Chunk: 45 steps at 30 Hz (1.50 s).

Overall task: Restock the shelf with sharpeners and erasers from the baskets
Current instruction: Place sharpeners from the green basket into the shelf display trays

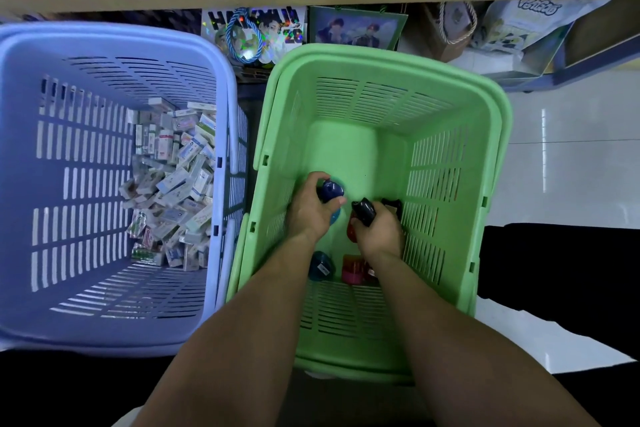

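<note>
Curled around a dark blue sharpener (331,190), the left hand (310,210) sat low inside the green basket (450,107). Just to its right, the right hand (381,234) clutched a black sharpener (364,212). A teal sharpener (321,265) and a red sharpener (353,269) lay on the basket floor under the wrists. Boxed erasers (173,184) filled the lavender basket (138,32) at far left, their labels too small to read.

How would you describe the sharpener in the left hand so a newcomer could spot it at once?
Look in the green basket, right of the blue basket of erasers. Two hands reach to its floor; the left hand grips a rounded dark blue sharpener. The right hand holds a black sharpener, and the teal sharpener and red sharpener lie loose nearer the person.
</note>
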Available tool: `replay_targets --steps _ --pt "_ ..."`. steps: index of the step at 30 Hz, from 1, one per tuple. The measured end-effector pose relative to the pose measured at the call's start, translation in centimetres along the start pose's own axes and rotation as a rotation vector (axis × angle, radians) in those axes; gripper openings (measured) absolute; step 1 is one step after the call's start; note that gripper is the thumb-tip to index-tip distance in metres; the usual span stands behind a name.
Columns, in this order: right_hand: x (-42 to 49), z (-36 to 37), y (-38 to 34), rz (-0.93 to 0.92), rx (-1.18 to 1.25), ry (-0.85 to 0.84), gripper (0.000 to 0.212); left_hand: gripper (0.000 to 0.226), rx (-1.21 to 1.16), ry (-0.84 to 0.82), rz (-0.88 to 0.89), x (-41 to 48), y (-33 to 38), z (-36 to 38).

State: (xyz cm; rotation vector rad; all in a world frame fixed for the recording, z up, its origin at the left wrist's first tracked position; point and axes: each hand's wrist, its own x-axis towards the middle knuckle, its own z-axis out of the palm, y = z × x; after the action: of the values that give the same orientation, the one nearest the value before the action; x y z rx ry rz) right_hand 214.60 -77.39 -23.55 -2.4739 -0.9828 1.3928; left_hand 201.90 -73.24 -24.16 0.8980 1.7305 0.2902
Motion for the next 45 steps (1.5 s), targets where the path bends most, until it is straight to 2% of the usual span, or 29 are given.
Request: replay_targets --steps 5,8,15,20,24,27,29,32,38,43,45 --pt "1.1 -1.5 -2.5 0.009 0.232 0.032 0.028 0.046 -0.149 -0.031 -0.057 0.3 0.7 0.1" --pt "1.3 -2.3 -4.2 -0.012 0.336 0.044 0.02 0.044 -0.247 -0.061 -0.068 0.2 2.1 -0.2" --pt "-1.3 -6.3 -8.7 -0.071 0.612 -0.014 0.02 0.035 -0.266 -0.131 0.174 -2.4 8.4 -2.9" --pt "-5.6 -10.6 -13.2 -0.266 0.721 -0.09 0.018 0.022 -0.257 -0.134 0.249 -6.9 14.5 -6.2" --pt "-9.9 -14.3 -16.0 -0.36 0.819 -0.242 0.045 0.023 -0.27 -0.098 0.345 -11.6 18.7 -9.1" --pt "-13.0 -17.1 -17.0 -0.348 0.981 -0.402 0.034 0.023 -0.236 -0.097 0.447 -15.4 20.4 -11.6" --pt "-15.0 -18.5 -17.3 -0.342 1.079 -0.529 0.034 0.021 -0.208 -0.082 0.499 -17.7 20.9 -13.2" --pt "-17.9 -19.7 -18.1 -0.374 1.085 -0.612 0.037 0.022 -0.207 -0.065 0.537 -20.6 20.8 -15.2" --pt "-21.0 -19.2 -19.2 -0.377 1.162 -0.658 0.061 0.026 -0.236 0.027 0.619 -23.0 20.2 -17.7" --pt "-21.2 -17.2 -19.3 -0.433 1.164 -0.555 0.074 0.043 -0.03 0.127 0.703 -21.9 18.5 -18.5" --pt "-21.3 -16.7 -19.3 -0.459 1.144 -0.537 0.066 0.047 -0.035 0.143 0.694 -21.5 17.9 -18.8"
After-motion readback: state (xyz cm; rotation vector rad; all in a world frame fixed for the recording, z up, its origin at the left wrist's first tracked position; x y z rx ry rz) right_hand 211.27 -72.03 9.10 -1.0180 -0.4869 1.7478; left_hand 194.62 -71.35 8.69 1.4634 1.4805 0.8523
